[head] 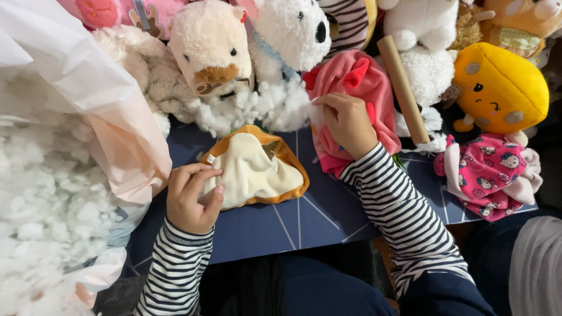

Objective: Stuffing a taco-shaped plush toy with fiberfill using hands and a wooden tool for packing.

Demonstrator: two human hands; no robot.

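Note:
A flat, unstuffed toy skin (pixel 257 169), cream with an orange rim, lies on the dark blue board (pixel 304 219). My left hand (pixel 192 198) pinches its left edge. My right hand (pixel 346 122) reaches farther back and pinches a tuft of the white stuffing fluff (pixel 263 108) piled at the board's far edge. Under that hand lies a pink fabric toy skin (pixel 357 88). Both arms wear striped sleeves.
A large open bag (pixel 111 117) full of white stuffing fills the left side. Plush toys crowd the back: a cream bear (pixel 208 47), a white bear (pixel 290 32), a yellow plush (pixel 500 88), a pink patterned toy (pixel 489 172). A cardboard tube (pixel 404 88) leans among them.

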